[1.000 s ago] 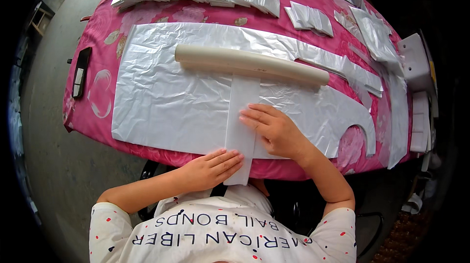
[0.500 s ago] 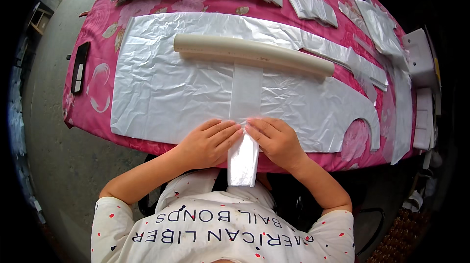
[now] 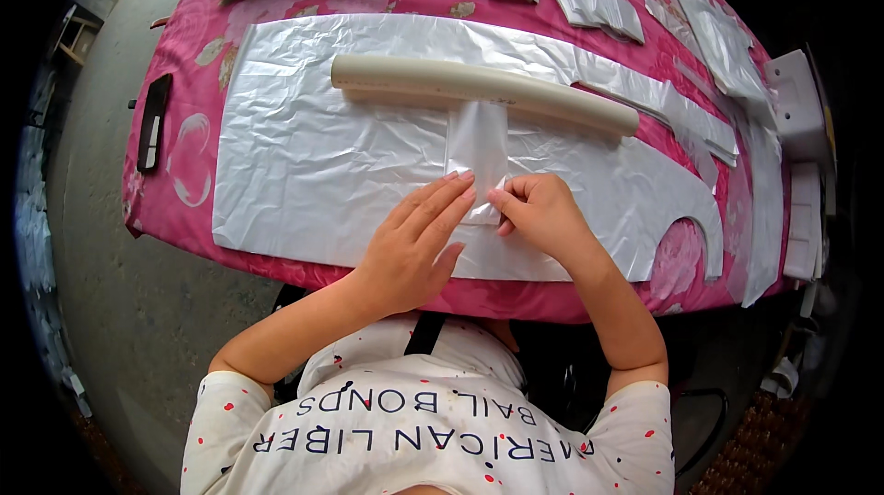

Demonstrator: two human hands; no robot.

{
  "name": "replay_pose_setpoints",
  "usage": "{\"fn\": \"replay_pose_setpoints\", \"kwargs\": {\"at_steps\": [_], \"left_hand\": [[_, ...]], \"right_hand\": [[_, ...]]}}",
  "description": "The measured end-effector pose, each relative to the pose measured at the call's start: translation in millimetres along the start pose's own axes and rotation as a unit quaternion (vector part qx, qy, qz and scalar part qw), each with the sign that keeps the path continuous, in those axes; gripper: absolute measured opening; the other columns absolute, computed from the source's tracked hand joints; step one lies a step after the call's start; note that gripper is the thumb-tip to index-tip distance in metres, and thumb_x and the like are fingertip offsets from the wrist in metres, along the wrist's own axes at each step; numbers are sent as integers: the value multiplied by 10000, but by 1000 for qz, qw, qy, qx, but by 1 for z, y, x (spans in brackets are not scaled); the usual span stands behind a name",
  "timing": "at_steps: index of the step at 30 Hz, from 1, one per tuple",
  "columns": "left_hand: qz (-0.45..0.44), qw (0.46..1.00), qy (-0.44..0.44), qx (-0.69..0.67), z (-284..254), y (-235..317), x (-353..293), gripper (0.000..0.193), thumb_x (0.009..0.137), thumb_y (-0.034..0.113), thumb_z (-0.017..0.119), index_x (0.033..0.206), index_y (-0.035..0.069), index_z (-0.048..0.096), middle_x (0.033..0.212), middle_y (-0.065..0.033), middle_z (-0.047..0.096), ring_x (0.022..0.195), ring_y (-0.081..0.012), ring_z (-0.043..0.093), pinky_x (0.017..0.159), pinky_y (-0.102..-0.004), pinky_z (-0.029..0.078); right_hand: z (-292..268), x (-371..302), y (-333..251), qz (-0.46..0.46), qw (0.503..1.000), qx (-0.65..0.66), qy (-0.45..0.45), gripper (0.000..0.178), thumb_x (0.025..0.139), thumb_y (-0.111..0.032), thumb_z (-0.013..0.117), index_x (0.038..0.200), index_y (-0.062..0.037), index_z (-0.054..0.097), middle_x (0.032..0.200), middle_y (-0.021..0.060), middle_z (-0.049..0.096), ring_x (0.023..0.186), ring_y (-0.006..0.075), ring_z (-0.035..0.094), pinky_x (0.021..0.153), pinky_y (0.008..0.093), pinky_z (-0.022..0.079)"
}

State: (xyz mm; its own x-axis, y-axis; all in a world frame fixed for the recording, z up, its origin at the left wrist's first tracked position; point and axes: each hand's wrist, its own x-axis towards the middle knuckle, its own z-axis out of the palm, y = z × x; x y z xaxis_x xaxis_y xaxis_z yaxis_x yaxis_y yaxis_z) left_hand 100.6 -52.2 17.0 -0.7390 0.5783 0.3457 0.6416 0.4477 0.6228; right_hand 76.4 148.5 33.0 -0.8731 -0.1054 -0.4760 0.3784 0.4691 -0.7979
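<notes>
The folded strip (image 3: pixel 477 140) of clear plastic lies on the white sheet (image 3: pixel 313 145) spread over the desk (image 3: pixel 189 58), running from the pale tube (image 3: pixel 479 90) toward the person. Being thin and slick, it could well skew or spring open if the right hand tugged sideways or the left lifted early; the tube, being round, might roll if bumped and free the strip's far end. Creases in the sheet beneath could also spoil a straight fold. The left hand (image 3: pixel 414 235) is open — fingers long and together, thumb spread away — with its fingertips laid on the strip's near left part, gripping nothing. The right hand (image 3: pixel 539 209) is nearly closed, fingers curled, thumb and forefinger apparently pinching the strip's right edge near its close end.
</notes>
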Motion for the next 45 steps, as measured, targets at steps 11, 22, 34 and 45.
{"fn": "replay_pose_setpoints", "kwargs": {"at_steps": [11,22,34,45], "left_hand": [[-61,980,-122,148,28,2,-3,745,781,279,596,1351,-79,277,1431,-224,259,1347,-330,230,1099,-425,172],[18,983,-14,182,20,-17,18,458,700,46,596,1146,-22,517,1161,-153,568,1064,-279,551,903,-381,416],[121,982,-47,136,3,-16,-12,417,679,66,585,1092,5,575,1105,-105,609,993,-234,601,830,-370,458],[-15,1000,-6,-3,5,-18,-4,486,653,-23,627,1131,42,571,990,-91,657,856,-205,625,734,-314,448]], "right_hand": [[12,-15,5,-228,923,-258,169,457,680,-158,734,1081,-20,567,1053,115,581,978,214,569,818,340,459],[-19,26,16,-460,837,-296,31,449,688,-18,615,1135,-10,565,1219,122,542,1148,297,489,984,387,389],[10,-4,38,-534,787,-293,95,218,714,-65,620,928,-67,663,1029,47,643,968,218,594,824,336,481],[3,-2,39,-443,872,-172,114,227,677,-15,659,890,-90,681,818,44,652,698,218,576,615,311,468]]}}
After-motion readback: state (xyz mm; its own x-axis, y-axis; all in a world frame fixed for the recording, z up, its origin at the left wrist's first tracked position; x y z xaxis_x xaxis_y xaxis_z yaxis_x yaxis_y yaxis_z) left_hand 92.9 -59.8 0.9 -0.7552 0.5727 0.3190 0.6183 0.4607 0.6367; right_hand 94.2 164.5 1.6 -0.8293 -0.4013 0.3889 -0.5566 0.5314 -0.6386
